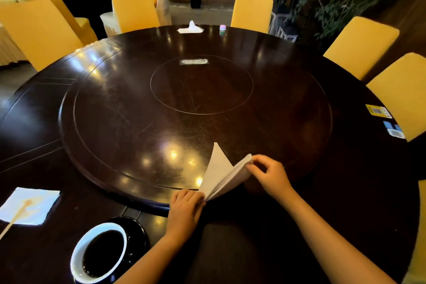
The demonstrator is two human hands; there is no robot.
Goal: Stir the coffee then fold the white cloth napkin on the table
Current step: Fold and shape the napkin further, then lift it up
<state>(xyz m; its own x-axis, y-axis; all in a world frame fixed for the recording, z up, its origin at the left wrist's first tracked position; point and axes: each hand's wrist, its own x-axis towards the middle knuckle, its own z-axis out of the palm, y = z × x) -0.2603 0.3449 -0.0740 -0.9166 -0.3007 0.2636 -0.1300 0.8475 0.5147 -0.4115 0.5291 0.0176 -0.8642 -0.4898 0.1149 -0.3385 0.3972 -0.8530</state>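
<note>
**Folding underway: napkin held off the table, mid-crease**

Position: white cloth napkin (221,173) sits lower centre of frame, raised over the near edge of the turntable (138,122), right of the coffee cup (75,258) at lower left.

Hands: left hand (186,210) has its fingers curled around the napkin's lower corner, gripping it at the turntable rim. Right hand (269,174) pinches the stacked upper-right edge between thumb and forefinger; the other fingers are loosely bent and hold nothing.

Judged risks:
- The layers in the right-hand pinch look thin and stacked. If the pinch loosens, they could fan apart and the fold would lose alignment.
- The left forearm passes just beside the cup, which is full of dark coffee (103,253). A sideways elbow shift could knock it and spill.
- The free triangular flap stands tilted. It could flop the wrong way when lowered.

Napkin appearance: white, plain, already doubled into several layers. One pointed flap rises to an apex toward frame centre. Edges look crisp and no stains are visible.

Stirring judged done: the stirrer (17,214) lies on a stained paper napkin (39,212) at far left.
</note>
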